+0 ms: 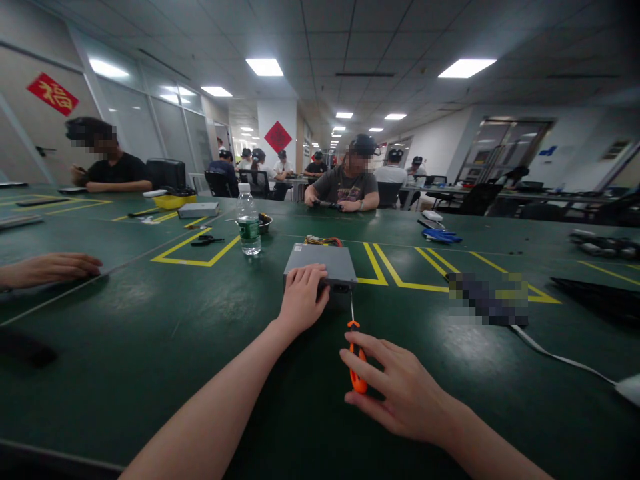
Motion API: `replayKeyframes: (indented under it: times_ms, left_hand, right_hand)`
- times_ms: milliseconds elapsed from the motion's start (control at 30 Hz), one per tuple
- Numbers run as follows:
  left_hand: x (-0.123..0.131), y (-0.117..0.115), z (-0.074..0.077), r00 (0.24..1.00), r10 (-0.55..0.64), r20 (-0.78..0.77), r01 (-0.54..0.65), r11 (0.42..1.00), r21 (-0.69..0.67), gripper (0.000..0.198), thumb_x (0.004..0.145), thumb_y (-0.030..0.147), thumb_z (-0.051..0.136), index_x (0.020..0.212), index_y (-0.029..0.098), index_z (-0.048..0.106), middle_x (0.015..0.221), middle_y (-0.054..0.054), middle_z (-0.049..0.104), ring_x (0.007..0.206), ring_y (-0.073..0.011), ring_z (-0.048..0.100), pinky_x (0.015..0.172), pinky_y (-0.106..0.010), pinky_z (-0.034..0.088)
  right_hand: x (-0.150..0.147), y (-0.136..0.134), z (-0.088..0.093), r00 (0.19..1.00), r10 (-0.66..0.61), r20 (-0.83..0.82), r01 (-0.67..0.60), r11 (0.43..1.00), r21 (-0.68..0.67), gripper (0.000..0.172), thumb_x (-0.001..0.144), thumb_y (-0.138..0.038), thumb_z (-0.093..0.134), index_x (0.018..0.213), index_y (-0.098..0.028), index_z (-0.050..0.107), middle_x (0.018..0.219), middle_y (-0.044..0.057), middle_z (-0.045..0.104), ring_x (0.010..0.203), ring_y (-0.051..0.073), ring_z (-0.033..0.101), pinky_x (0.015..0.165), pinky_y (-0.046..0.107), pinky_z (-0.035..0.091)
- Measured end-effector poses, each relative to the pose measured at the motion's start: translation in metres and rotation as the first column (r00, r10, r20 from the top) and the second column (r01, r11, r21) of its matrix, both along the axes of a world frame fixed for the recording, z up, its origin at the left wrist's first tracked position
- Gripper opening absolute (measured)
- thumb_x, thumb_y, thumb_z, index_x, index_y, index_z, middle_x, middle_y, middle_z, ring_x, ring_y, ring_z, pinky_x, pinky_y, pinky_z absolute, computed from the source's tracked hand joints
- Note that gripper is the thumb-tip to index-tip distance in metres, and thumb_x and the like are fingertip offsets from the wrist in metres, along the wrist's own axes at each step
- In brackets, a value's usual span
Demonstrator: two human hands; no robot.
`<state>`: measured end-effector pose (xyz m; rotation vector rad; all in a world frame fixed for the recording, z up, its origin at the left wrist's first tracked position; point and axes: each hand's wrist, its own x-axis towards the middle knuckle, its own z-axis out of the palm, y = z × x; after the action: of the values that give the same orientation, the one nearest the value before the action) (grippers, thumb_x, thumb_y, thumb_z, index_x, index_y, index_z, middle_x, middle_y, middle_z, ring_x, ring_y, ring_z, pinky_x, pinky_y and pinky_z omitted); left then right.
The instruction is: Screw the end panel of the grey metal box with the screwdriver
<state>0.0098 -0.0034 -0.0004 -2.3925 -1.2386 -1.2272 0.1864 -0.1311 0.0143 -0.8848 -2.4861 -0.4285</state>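
A grey metal computer power supply (330,261) lies on the green table in front of me, its bundle of coloured wires (325,241) at the far side. My left hand (306,293) grips its near left part, fingers over the top and thumb at the near face. In my right hand (385,380) is a screwdriver (358,373) with an orange and black handle, held loosely between fingers and thumb. Its thin shaft points away from me, and the tip meets the near right edge of the power supply. The exact contact at the tip is too small to make out.
Beyond the power supply stands a water bottle (249,223) beside a metal bowl (265,223). Another person's hand (55,269) rests at the left. Blue-handled pliers (440,236) lie at the far right, and a white cable (555,357) runs nearer me. A co-worker (345,183) sits opposite.
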Motion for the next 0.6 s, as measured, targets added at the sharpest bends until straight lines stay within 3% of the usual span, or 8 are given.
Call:
replayKeyframes:
  times_ms: [100,233,333,433,600]
  left_hand:
    - [0.0,0.0,0.0,1.0,0.001,-0.001,-0.001,1.0,0.0,0.02,0.081,0.022,0.05,0.101,0.022,0.049,0.118,-0.002,0.057,0.112,-0.0189,0.047,0.096,-0.037,0.03]
    - [0.0,0.0,0.0,1.0,0.001,0.004,-0.001,1.0,0.0,0.019,0.081,0.021,0.051,0.1,0.022,0.049,0.118,-0.002,0.057,0.112,-0.0188,0.047,0.097,-0.037,0.03]
    - [0.0,0.0,0.0,1.0,0.001,0.002,-0.001,1.0,-0.002,0.02,0.08,0.021,0.051,0.1,0.022,0.049,0.118,-0.003,0.057,0.113,-0.0194,0.047,0.096,-0.037,0.03]
    - [0.0,0.0,0.0,1.0,-0.003,-0.003,0.003,1.0,-0.005,0.02,0.081,0.021,0.051,0.1,0.022,0.049,0.118,-0.003,0.057,0.112,-0.0199,0.047,0.096,-0.038,0.03]
    - [0.0,0.0,0.0,1.0,0.0,0.0,0.0,1.0,-0.013,0.02,0.081,0.021,0.05,0.1,0.022,0.05,0.119,-0.003,0.057,0.113,-0.02,0.047,0.096,-0.038,0.03]
  right_hand:
    - [0.0,0.0,0.001,1.0,0.009,0.021,-0.009,1.0,0.006,0.035,0.085,-0.034,0.048,0.116,-0.018,0.052,0.117,0.016,0.055,0.099,0.023,0.058,0.074,0.033,0.051]
    - [0.002,0.005,-0.006,0.992,0.048,-0.113,-0.033,0.991,0.13,0.028,0.083,-0.034,0.053,0.1,-0.012,0.054,0.107,0.018,0.06,0.084,0.02,0.062,0.068,0.03,0.052]
    - [0.002,0.006,-0.009,0.988,0.029,-0.154,-0.006,0.989,0.145,0.025,0.082,-0.035,0.054,0.092,-0.012,0.053,0.104,0.017,0.062,0.08,0.019,0.063,0.065,0.029,0.052]
    - [0.0,0.005,-0.007,0.998,0.007,-0.067,0.001,0.994,0.113,0.029,0.082,-0.036,0.054,0.1,-0.014,0.055,0.108,0.017,0.06,0.083,0.02,0.062,0.066,0.03,0.053]
    - [-0.002,0.006,-0.004,0.998,0.012,0.058,-0.021,0.99,0.141,0.029,0.082,-0.018,0.048,0.111,-0.014,0.055,0.11,0.016,0.059,0.092,0.021,0.061,0.072,0.032,0.052]
